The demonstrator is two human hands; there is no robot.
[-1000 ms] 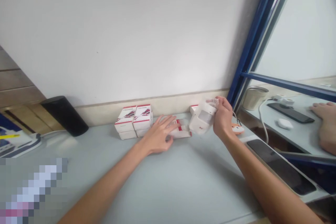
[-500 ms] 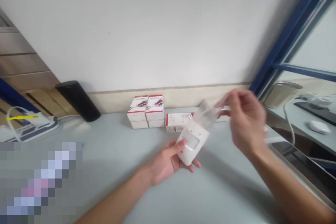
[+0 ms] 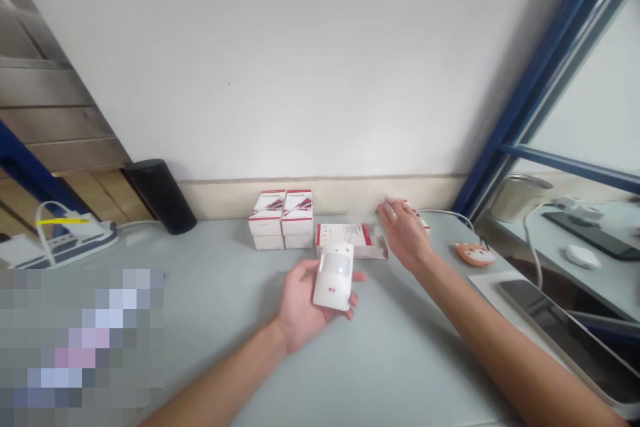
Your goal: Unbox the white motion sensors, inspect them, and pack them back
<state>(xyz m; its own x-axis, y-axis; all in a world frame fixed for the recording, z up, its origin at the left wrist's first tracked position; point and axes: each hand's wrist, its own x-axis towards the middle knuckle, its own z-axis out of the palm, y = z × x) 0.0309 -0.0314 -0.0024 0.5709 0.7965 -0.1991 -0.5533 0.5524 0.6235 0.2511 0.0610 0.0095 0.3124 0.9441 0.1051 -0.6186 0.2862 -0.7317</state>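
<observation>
My left hand (image 3: 305, 300) holds a white motion sensor (image 3: 333, 278) upright, its curved lens window and small red logo facing me. Behind it an opened white and red box (image 3: 343, 235) lies on its side on the desk, its end flap toward the right. My right hand (image 3: 406, 232) reaches to the back of the desk, its fingers bent together near the wall. Whatever they hold is mostly hidden; a faint translucent edge shows at the fingertips. Partly covered by this hand is another white and red box (image 3: 423, 219).
Several white and red boxes (image 3: 281, 217) stand stacked near the wall. A black cylinder (image 3: 161, 197) and a power strip (image 3: 83, 247) are on the left. To the right are an orange animal-faced item (image 3: 475, 254), a phone-like dark slab (image 3: 560, 327) and a blue-framed glass (image 3: 530, 80).
The clear plastic bag has come off the motion sensor, and my right hand has moved left and down to the back of the desk. My left hand has turned the sensor upright.
</observation>
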